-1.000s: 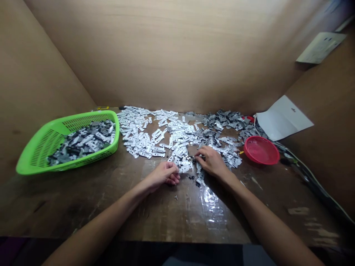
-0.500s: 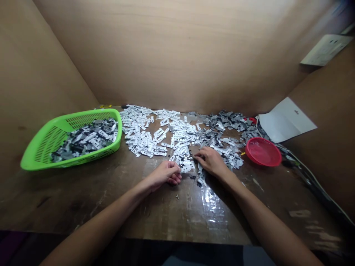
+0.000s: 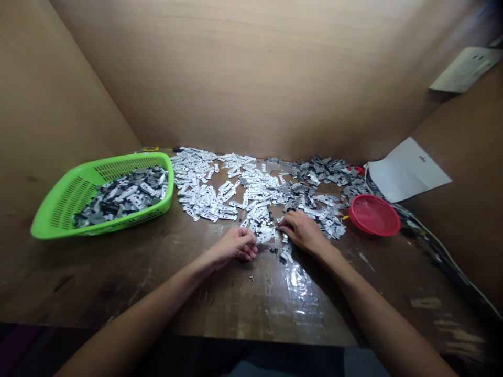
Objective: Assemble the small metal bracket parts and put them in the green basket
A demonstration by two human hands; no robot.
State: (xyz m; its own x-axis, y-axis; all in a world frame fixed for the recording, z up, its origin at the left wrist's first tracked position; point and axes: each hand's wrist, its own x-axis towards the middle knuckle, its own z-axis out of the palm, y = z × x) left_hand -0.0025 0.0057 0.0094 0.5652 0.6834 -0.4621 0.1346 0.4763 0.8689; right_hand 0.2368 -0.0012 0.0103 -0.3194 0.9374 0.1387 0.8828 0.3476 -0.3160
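My left hand (image 3: pixel 237 244) hovers at the near edge of the pile, its thumb and forefinger pinched and the other fingers curled. What the pinch holds is too small to make out. My right hand (image 3: pixel 302 230) is closed, knuckles up, over the grey metal pieces (image 3: pixel 287 253); its fingertips point left and hide whatever they grip. Between the hands lie white flat metal pieces (image 3: pixel 264 236) with holes and small black parts (image 3: pixel 273 250). A tiny metal pin (image 3: pixel 251 278) rests on the table in front of my left hand.
A green basket (image 3: pixel 102 229) on the left holds many mixed white, grey and black pieces. Heaps of white pieces (image 3: pixel 206 201) and grey pieces (image 3: pixel 324 170) spread along the back wall. At right are a red bowl (image 3: pixel 374 214), a white sheet (image 3: pixel 408 170) and a cable (image 3: pixel 448 250).
My right hand has shifted slightly right and down, with its fingers tucked closer to the grey pieces. My left hand stays nearly still, pinched as before.
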